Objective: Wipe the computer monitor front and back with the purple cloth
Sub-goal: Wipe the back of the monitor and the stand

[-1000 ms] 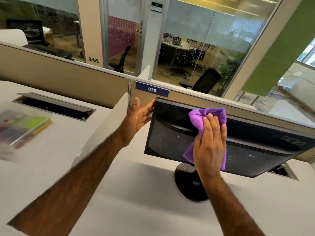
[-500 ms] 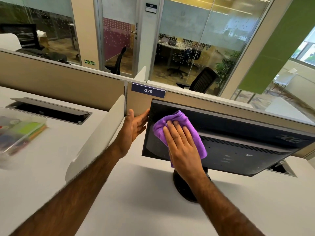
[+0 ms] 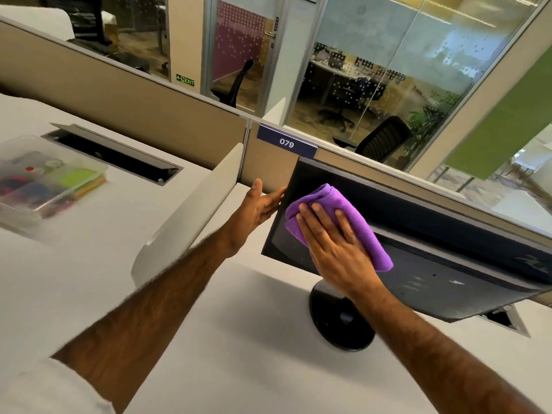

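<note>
A black computer monitor (image 3: 448, 234) stands on a round black base (image 3: 340, 324) on the white desk, its back panel turned toward me. My right hand (image 3: 334, 243) lies flat on the folded purple cloth (image 3: 367, 234) and presses it against the left part of the monitor's back. My left hand (image 3: 257, 207) holds the monitor's left edge, fingers wrapped behind it where the screen side is hidden.
A white divider fin (image 3: 191, 210) stands left of the monitor. A clear plastic box (image 3: 44, 180) of coloured items sits at far left beside an open cable hatch (image 3: 119, 153). A beige partition (image 3: 134, 109) with a "079" label (image 3: 286, 143) runs behind the desk.
My right hand slid the purple cloth leftward across the monitor's back, from the upper middle to near the left edge. My left hand kept its hold on the left edge.
</note>
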A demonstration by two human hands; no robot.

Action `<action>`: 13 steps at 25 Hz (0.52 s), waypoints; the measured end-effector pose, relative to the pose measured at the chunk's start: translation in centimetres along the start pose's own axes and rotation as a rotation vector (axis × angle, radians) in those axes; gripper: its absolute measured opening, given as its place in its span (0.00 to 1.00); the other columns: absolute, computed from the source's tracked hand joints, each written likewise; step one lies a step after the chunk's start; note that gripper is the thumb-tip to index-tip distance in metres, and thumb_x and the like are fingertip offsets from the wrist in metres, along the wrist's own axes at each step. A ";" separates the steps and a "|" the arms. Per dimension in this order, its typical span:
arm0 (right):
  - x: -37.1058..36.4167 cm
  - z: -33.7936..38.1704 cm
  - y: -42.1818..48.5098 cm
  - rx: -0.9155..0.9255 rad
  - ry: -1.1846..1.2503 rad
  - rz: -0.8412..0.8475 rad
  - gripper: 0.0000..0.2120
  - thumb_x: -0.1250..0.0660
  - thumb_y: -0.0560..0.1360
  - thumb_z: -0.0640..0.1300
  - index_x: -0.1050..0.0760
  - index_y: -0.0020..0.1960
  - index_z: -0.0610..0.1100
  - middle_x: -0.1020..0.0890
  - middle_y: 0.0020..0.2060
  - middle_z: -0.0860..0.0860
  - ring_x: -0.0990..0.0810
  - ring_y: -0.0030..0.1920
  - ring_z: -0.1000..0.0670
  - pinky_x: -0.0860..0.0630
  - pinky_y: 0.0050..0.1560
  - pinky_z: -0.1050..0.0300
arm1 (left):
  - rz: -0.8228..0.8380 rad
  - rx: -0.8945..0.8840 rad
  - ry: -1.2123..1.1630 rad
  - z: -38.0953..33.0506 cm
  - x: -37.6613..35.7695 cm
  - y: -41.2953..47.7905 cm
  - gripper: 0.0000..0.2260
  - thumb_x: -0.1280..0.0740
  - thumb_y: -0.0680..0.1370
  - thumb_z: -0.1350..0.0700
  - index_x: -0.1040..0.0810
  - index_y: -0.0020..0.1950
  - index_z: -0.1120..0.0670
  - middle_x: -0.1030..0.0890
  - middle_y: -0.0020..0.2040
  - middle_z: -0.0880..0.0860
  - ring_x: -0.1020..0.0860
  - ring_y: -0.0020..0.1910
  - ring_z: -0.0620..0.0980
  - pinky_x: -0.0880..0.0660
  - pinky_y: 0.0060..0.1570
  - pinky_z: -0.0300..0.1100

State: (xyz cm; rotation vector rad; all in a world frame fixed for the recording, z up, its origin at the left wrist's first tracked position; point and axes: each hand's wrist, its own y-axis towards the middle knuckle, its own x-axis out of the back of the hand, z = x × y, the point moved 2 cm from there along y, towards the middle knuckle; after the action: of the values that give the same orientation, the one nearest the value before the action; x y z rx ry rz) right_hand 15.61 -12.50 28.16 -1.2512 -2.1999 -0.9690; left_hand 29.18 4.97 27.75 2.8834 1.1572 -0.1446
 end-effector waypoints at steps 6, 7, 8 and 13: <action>-0.2 -2.0 -1.4 0.214 -0.102 0.054 0.40 0.34 0.77 0.41 0.52 0.83 0.42 0.50 0.82 0.42 0.54 0.82 0.39 0.60 0.80 0.37 | -0.008 -0.014 -0.032 0.9 -0.1 0.3 0.31 0.66 0.84 0.39 0.38 0.81 0.47 0.36 0.81 0.49 0.37 0.79 0.49 0.43 0.77 0.44; 0.3 -2.6 -1.4 0.183 -0.113 0.054 0.44 0.28 0.75 0.45 0.49 0.83 0.44 0.49 0.82 0.42 0.54 0.81 0.38 0.60 0.78 0.34 | -0.016 -0.017 -0.043 1.0 -0.1 0.3 0.31 0.66 0.84 0.39 0.38 0.81 0.48 0.35 0.81 0.49 0.37 0.79 0.50 0.42 0.76 0.44; 0.8 -3.1 -1.3 0.145 -0.105 0.044 0.45 0.26 0.73 0.48 0.46 0.82 0.46 0.48 0.82 0.42 0.54 0.81 0.37 0.58 0.77 0.29 | -0.024 -0.019 -0.052 1.1 -0.2 0.3 0.31 0.66 0.84 0.40 0.38 0.81 0.48 0.36 0.81 0.49 0.37 0.79 0.50 0.42 0.77 0.45; 1.5 -4.1 -1.1 0.156 0.071 -0.021 0.38 0.30 0.75 0.40 0.41 0.81 0.41 0.45 0.80 0.38 0.48 0.80 0.34 0.44 0.77 0.32 | -0.031 -0.023 -0.039 1.0 -1.0 0.0 0.30 0.67 0.84 0.41 0.42 0.82 0.48 0.38 0.82 0.49 0.39 0.80 0.50 0.42 0.75 0.42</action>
State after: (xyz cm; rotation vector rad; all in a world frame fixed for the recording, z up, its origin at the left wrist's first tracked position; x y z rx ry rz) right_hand 14.01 -15.07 31.52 -1.1085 -2.1916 -0.8189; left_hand 28.36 4.18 26.86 2.8303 1.1896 -0.1855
